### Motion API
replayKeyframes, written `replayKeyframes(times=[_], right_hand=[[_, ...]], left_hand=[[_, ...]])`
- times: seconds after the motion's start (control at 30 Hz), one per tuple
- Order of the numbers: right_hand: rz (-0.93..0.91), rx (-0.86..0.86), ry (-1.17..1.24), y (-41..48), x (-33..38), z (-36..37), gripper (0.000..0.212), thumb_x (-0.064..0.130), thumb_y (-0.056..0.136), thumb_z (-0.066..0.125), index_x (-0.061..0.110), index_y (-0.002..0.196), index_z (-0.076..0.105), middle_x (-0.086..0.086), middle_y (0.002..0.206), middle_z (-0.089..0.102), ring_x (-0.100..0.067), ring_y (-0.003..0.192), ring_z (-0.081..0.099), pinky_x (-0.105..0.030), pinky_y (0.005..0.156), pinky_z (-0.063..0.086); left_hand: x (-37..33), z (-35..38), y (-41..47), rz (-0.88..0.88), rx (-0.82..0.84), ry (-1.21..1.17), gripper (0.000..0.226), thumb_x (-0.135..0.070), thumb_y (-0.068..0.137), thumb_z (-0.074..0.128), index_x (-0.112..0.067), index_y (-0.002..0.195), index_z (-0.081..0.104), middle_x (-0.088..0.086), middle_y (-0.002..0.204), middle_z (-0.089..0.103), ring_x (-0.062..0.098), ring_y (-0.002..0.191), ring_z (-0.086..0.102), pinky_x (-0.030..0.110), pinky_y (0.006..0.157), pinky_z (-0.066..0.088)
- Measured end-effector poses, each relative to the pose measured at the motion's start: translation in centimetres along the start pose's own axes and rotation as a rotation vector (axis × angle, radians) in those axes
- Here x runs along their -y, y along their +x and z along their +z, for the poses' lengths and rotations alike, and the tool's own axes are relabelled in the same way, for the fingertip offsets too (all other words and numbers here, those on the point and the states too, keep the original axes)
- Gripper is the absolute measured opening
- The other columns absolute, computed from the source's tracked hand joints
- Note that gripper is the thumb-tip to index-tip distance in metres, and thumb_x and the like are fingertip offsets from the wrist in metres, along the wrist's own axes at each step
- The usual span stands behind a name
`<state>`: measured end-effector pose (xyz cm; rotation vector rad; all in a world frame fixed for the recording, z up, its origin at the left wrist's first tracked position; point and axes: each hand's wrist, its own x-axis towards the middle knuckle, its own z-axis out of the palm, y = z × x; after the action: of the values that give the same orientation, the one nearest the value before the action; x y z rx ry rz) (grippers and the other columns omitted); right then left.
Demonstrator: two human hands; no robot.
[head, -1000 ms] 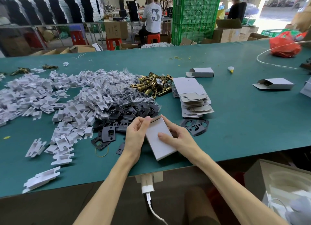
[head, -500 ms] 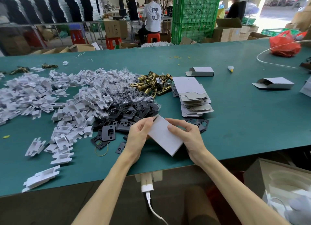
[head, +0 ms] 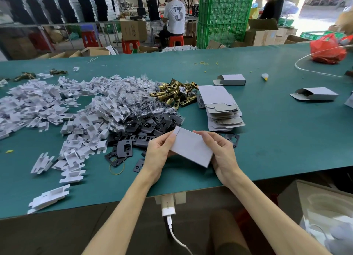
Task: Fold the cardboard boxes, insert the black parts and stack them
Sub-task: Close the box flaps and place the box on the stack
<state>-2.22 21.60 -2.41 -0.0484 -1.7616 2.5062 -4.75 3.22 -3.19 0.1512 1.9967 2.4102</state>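
One wide-angle head camera looks forward and down, close above the left hand [head: 157, 156] and right hand [head: 222, 153]; the green table [head: 286, 132] stretches away beyond them.

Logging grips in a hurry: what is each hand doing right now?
Left hand: holding the white cardboard box by its left end.
Right hand: holding the same box's right side.

We log a packing workshop: green crates [head: 225, 16] stacked high; before them a long table [head: 277, 140] bearing flat cardboard boxes [head: 219, 105]; cartons [head: 261, 37] beside, seated worker [head: 174, 14] left.
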Motion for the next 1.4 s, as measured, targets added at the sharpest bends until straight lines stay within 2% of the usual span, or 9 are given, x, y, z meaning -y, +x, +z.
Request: replayKeyframes(times=[0.3, 0.4, 0.57, 0.77, 0.9, 1.1, 1.17, 1.27, 1.4], right_hand=[[0.009, -0.022, 0.017, -0.1, 0.2, 0.0, 0.026, 0.027, 0.097, 0.066, 0.005, 0.109, 0.074, -0.018, 0.117, 0.072, -0.023, 0.093, 0.062, -0.037, 0.075, 0.046], [-0.002, -0.016, -0.010, -0.2, 0.3, 0.1, 0.029, 0.031, 0.096, 0.065, 0.006, 0.109, 0.073, -0.018, 0.117, 0.072, -0.023, 0.094, 0.062, -0.038, 0.078, 0.046], [-0.019, 0.001, -0.041, -0.2, 0.3, 0.3, 0.027, 0.030, 0.098, 0.063, 0.008, 0.109, 0.073, -0.018, 0.117, 0.071, -0.023, 0.096, 0.062, -0.044, 0.085, 0.045], [-0.046, 0.018, -0.109, -0.2, 0.1, 0.4, 0.027, 0.030, 0.099, 0.061, 0.008, 0.110, 0.073, -0.014, 0.115, 0.072, -0.020, 0.096, 0.062, -0.042, 0.086, 0.046], [-0.046, 0.044, -0.139, -0.2, 0.0, 0.2, 0.028, 0.034, 0.099, 0.061, 0.010, 0.109, 0.073, -0.014, 0.114, 0.072, -0.022, 0.096, 0.062, -0.043, 0.085, 0.045], [-0.062, 0.057, -0.200, 0.1, -0.3, 0.2, 0.035, 0.043, 0.097, 0.059, 0.014, 0.111, 0.072, -0.012, 0.113, 0.071, -0.020, 0.095, 0.061, -0.040, 0.084, 0.045], [-0.072, 0.058, -0.249, 0.2, -0.5, 0.3, 0.034, 0.044, 0.099, 0.057, 0.016, 0.113, 0.071, -0.008, 0.112, 0.072, -0.016, 0.093, 0.061, -0.036, 0.083, 0.045], [-0.092, 0.059, -0.328, 0.4, -0.8, 0.4, 0.034, 0.048, 0.099, 0.055, 0.021, 0.113, 0.070, -0.001, 0.110, 0.071, -0.011, 0.090, 0.061, -0.029, 0.080, 0.047], [-0.098, 0.054, -0.369, 0.6, -1.1, 0.4, 0.037, 0.050, 0.098, 0.054, 0.019, 0.114, 0.068, -0.001, 0.110, 0.070, -0.011, 0.090, 0.061, -0.028, 0.080, 0.048]], left_hand=[[0.0, 0.0, -0.1, 0.010, 0.038, 0.016, 0.028, -0.021, 0.106, 0.058, -0.033, 0.106, 0.083, 0.004, 0.109, 0.079, 0.014, 0.098, 0.071, 0.027, 0.081, 0.060], [0.2, -0.1, 0.1, 0.005, 0.037, 0.033, 0.022, -0.021, 0.106, 0.058, -0.025, 0.116, 0.077, 0.005, 0.112, 0.079, 0.014, 0.100, 0.070, 0.028, 0.085, 0.060], [0.3, 0.0, 0.1, 0.021, 0.024, 0.053, 0.021, -0.020, 0.106, 0.058, -0.031, 0.114, 0.075, -0.004, 0.106, 0.079, 0.006, 0.097, 0.069, 0.025, 0.082, 0.060], [0.3, 0.0, 0.3, 0.025, 0.001, 0.090, 0.028, -0.020, 0.106, 0.057, -0.029, 0.130, 0.067, -0.002, 0.128, 0.072, 0.011, 0.111, 0.062, 0.045, 0.107, 0.051], [0.4, -0.3, 0.3, 0.014, -0.017, 0.136, 0.031, -0.019, 0.107, 0.056, -0.015, 0.135, 0.068, -0.002, 0.130, 0.073, 0.019, 0.121, 0.064, 0.053, 0.113, 0.046], [0.2, -0.1, 0.2, -0.037, 0.034, 0.155, 0.033, -0.027, 0.111, 0.047, -0.022, 0.139, 0.065, -0.007, 0.130, 0.072, 0.011, 0.120, 0.064, 0.046, 0.116, 0.045], [0.1, -0.1, 0.2, -0.041, 0.054, 0.180, 0.038, -0.029, 0.111, 0.046, -0.022, 0.147, 0.057, -0.007, 0.140, 0.066, 0.011, 0.129, 0.060, 0.042, 0.119, 0.041], [0.3, -0.2, 0.3, -0.012, 0.092, 0.282, 0.048, -0.018, 0.110, 0.049, -0.019, 0.158, 0.042, -0.007, 0.151, 0.055, 0.014, 0.140, 0.051, 0.040, 0.123, 0.034], [0.3, -0.1, 0.3, 0.001, 0.104, 0.319, 0.051, -0.013, 0.110, 0.049, -0.019, 0.159, 0.038, -0.004, 0.152, 0.054, 0.017, 0.140, 0.050, 0.038, 0.123, 0.035]])
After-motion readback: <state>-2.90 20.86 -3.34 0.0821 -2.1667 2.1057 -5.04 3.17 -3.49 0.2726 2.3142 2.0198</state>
